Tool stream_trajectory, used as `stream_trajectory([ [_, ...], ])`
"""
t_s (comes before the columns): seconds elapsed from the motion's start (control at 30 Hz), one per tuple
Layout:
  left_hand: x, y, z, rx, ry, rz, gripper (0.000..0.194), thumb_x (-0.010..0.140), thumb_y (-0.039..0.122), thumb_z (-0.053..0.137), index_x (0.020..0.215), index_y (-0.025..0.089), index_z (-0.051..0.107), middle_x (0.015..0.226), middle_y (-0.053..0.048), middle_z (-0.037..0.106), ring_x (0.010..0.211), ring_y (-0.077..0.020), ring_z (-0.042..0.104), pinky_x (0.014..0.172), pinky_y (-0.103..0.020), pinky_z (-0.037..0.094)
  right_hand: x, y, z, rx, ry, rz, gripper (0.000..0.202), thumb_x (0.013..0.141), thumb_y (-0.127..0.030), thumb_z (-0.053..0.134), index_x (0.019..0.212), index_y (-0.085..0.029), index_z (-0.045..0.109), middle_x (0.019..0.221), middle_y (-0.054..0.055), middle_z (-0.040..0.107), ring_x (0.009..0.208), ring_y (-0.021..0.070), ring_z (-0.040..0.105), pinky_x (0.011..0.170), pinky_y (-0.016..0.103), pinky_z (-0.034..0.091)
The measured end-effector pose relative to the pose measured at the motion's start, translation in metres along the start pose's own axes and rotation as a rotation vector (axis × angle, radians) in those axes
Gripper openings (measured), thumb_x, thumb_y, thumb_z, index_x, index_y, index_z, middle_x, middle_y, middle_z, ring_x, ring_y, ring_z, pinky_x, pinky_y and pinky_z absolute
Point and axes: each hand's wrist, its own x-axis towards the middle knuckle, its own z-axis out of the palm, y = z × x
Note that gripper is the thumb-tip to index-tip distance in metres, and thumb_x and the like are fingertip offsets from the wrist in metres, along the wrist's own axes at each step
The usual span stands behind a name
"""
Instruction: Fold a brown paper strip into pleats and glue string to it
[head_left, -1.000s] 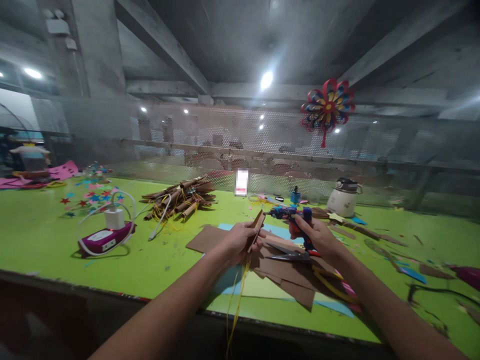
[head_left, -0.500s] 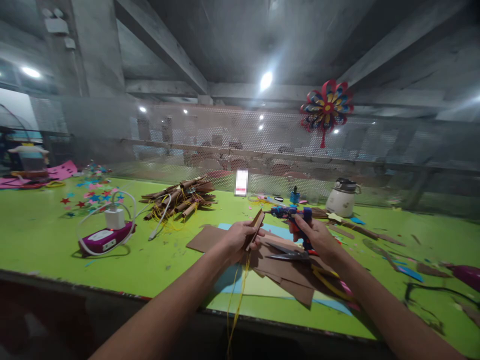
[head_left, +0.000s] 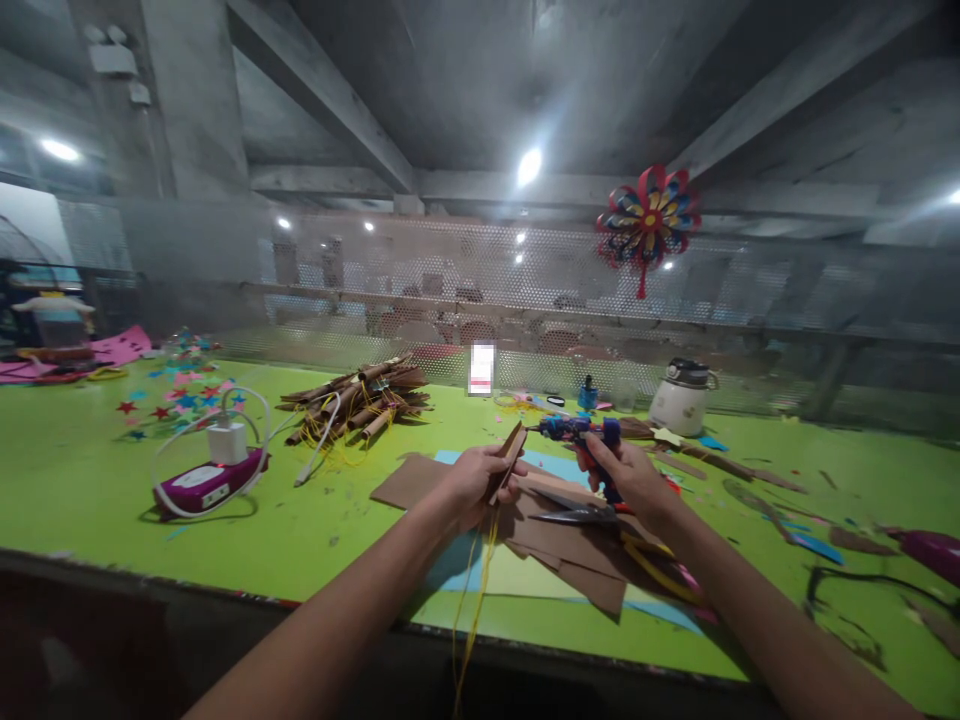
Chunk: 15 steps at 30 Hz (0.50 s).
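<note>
My left hand is closed around a folded strip of brown cardboard, held tilted above the table. Yellow strings hang down from below that hand, past the table's front edge. In my right hand is a dark blue hot glue gun, its nozzle pointing left at the upper end of the strip. Whether the nozzle touches the cardboard I cannot tell. Under both hands lie brown cardboard sheets and scissors with grey blades, on top of light blue and pale yellow paper.
Rolled brown tubes with yellow string lie in a pile at the back left. A purple power strip with a white charger stands left. A white jug is at the back right. Scraps and a black cable lie on the right.
The view has shifted very slightly. Both hands, the cardboard strip and the glue gun keep almost the same positions.
</note>
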Motion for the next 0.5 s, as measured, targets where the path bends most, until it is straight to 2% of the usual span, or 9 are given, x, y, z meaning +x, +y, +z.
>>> stream_trajectory([
  [0.33,0.0,0.002,0.001,-0.035,0.011,-0.024,0.013,0.079,0.001,0.043,0.086,0.007,0.052,0.07,-0.007,0.056,0.046,-0.005,0.047,0.039,-0.014,0.03,-0.008,-0.015,0.005,0.025,-0.015,0.062,0.054,0.076,-0.067,0.049,0.064,-0.015,0.056,0.051,-0.001,0.049,0.045,0.0105,0.043,0.046,0.023,0.032],
  [0.5,0.0,0.001,-0.001,-0.008,-0.004,-0.025,0.009,0.08,0.002,0.045,0.08,0.007,0.052,0.067,-0.006,0.053,0.047,-0.0047,0.046,0.039,-0.013,0.03,-0.009,-0.02,0.007,0.054,-0.021,0.076,0.053,0.072,-0.067,0.053,0.062,-0.015,0.054,0.054,0.0,0.049,0.044,0.0096,0.043,0.043,0.023,0.032],
])
